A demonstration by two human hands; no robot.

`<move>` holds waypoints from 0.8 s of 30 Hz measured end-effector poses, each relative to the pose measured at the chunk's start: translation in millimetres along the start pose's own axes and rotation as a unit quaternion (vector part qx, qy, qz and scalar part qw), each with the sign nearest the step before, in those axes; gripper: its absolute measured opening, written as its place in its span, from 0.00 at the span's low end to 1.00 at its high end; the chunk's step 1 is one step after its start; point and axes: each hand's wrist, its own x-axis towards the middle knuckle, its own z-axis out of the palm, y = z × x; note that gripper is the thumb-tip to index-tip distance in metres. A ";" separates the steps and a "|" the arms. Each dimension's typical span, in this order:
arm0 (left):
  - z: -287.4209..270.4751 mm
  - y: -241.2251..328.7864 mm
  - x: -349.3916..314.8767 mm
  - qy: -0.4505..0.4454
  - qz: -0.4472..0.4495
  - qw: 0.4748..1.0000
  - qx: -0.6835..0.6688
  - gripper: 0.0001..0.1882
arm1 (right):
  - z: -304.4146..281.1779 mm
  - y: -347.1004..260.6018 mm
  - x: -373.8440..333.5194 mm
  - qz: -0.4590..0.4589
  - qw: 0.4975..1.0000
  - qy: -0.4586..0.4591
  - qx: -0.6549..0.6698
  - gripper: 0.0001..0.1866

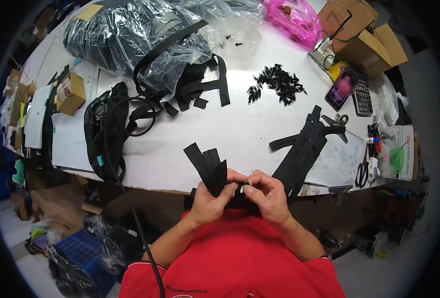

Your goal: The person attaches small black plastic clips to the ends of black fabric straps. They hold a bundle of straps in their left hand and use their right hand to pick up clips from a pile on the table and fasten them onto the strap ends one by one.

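Note:
Close to my body, at the table's front edge, my left hand [211, 201] is closed around a bunch of black zipper strips [209, 166], whose loose ends fan up toward the table. My right hand [268, 194] meets it, thumb and forefinger pinched on a small black piece [243, 186], perhaps a zipper slider; the fingers partly hide it. More black zipper strips [302, 154] lie in a stack to the right of my hands. Farther off sits a loose pile of small black zipper sliders [278, 83].
A clear plastic bag [130, 44] with dark contents fills the back left, near a black bag [103, 134] and a cable [130, 198]. To the right are a phone [342, 88], a calculator [362, 98], scissors [362, 174], a metal clamp-like tool [337, 124] and a cardboard box [374, 52].

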 end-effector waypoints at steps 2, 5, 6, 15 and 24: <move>-1.2 -0.3 0.0 -0.012 0.004 1.000 0.008 0.09 | 1.1 1.0 -0.2 -0.011 1.000 0.011 0.002 0.01; -0.5 -0.8 2.5 -0.007 0.016 1.000 0.014 0.10 | 7.3 10.2 -0.7 -0.052 0.997 0.056 -0.026 0.02; -0.3 -0.6 3.3 0.000 0.021 1.000 0.016 0.10 | 8.9 14.1 0.1 -0.064 0.994 0.071 -0.048 0.03; 2.4 -2.0 -1.4 0.023 0.041 0.996 0.079 0.10 | 3.5 15.4 5.2 -0.137 0.968 0.072 -0.199 0.05; -2.4 -0.4 -2.4 0.006 0.033 0.997 0.064 0.10 | 3.8 10.8 7.2 -0.176 0.951 0.053 -0.248 0.04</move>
